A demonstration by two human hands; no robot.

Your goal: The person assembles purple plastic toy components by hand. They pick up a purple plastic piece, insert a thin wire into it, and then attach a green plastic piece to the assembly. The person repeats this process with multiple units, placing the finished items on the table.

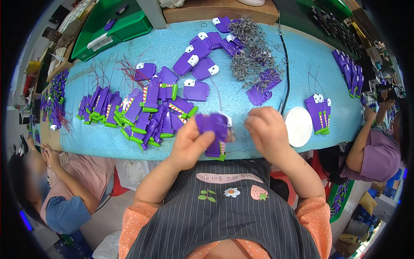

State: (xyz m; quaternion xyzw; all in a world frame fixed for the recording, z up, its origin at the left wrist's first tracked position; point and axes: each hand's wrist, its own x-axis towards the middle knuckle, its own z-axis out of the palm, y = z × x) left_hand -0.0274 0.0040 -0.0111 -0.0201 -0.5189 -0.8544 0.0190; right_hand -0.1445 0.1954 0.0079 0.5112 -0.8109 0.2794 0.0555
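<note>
My left hand (185, 144) grips a purple plastic part (212, 124) above the table's near edge. It has a white rounded corner, a red-and-white striped strip and a green end. Just right of it, my right hand (268, 131) is raised with fingers curled together; whatever they hold, if anything, is too small to make out. Left of my hands lies a pile of purple parts with green ends (148, 114). Beyond are loose purple plates with white corners (196, 90). A tangled heap of grey wire pieces (250, 47) covers some purple parts.
A white round disc (298, 127) lies by my right hand, near purple parts with wires (318, 113). A black cable (286, 64) crosses the blue table (172, 41). A green bin (140, 28) stands far left. Co-workers sit at left (71, 185) and right (379, 153).
</note>
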